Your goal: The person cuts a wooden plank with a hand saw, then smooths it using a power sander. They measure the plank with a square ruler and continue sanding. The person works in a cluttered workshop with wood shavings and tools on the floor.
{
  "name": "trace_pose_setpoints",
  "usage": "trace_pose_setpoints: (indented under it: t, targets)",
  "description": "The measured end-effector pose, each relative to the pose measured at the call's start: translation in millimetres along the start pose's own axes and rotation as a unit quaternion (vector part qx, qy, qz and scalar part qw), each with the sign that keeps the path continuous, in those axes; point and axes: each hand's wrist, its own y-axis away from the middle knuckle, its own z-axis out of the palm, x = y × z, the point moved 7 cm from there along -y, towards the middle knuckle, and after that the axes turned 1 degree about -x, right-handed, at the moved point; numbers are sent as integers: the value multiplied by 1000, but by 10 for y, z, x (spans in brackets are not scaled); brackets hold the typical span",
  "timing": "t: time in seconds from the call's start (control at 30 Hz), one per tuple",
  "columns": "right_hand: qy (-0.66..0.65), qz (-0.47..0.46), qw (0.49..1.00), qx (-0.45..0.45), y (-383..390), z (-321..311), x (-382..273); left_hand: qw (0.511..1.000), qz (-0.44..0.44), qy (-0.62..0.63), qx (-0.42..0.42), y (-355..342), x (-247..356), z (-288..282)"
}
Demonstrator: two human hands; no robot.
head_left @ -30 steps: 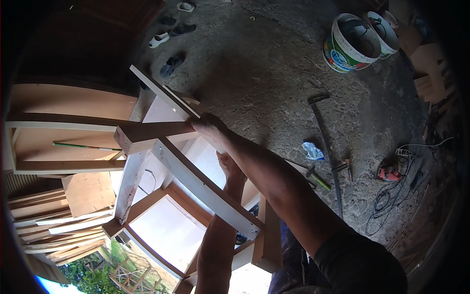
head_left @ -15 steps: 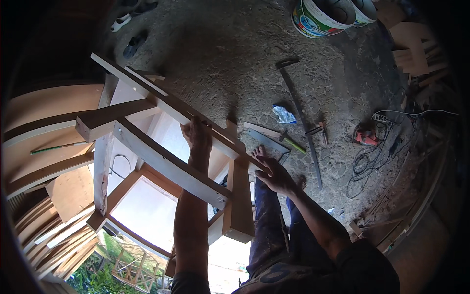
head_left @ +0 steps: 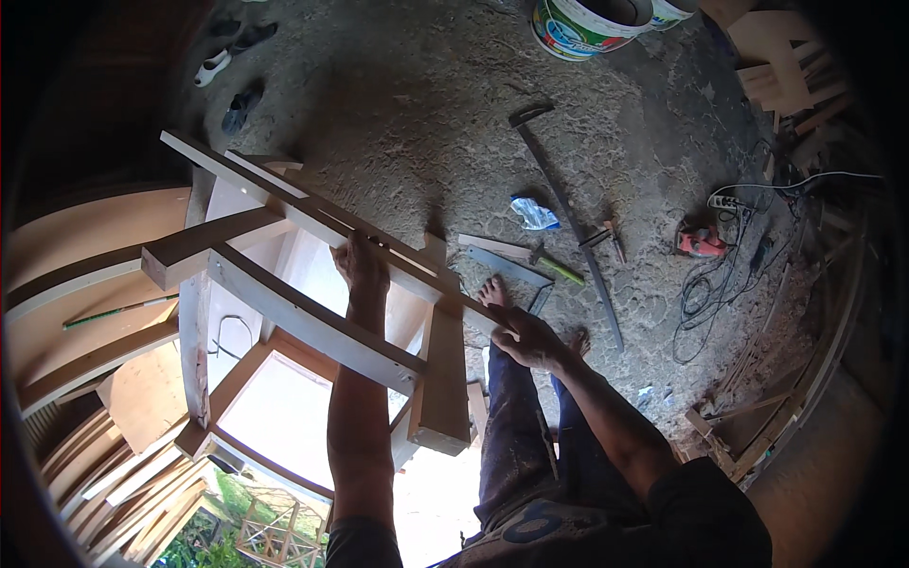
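My left hand (head_left: 363, 265) is closed round a long, narrow wooden strip (head_left: 317, 225) at about its middle. Near the strip's right end, my right hand (head_left: 530, 339) grips it with thumb and fingers. The strip slants across a pale wooden frame, passing over the top of a thick post (head_left: 443, 388); whether it is fastened there I cannot tell. A curved rail (head_left: 303, 308) of the frame joins that post and crosses above my left forearm. Another thick timber (head_left: 218, 241) sticks out from under the strip on the left.
On the rough floor ahead lie a long bar clamp (head_left: 599, 284), a green-handled hammer (head_left: 563, 270), a metal square (head_left: 507, 265) and a plastic bag (head_left: 535, 213). A red power tool (head_left: 701, 241) with tangled cables is to the right. Buckets (head_left: 578, 33) stand far off; stacked boards (head_left: 114, 473) are lower left.
The view has shifted slightly, so the floor items appear farther up and left. Both hands keep their hold on the strip, at nearly the same spots.
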Motion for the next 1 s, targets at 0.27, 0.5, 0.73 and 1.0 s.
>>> trace_pose_setpoints:
  t: [0.27, 0.5, 0.73, 1.0]
  targets:
    - [-3, -23, 1000, 1, -37, 20, 24, 998, -15, -46, 41, -73, -67, -106]
    - [-70, 1, 996, -52, -126, -92, -146, 992, -61, -107, -36, 96, 186, -184]
    - [-411, 264, 859, -154, 479, -638, 143, 983, -145, -102, -37, 983, 862, -612]
    - [-465, 268, 831, -146, 1789, -1721, 507, 889, 172, -391, 163, 2720, 2066, -498]
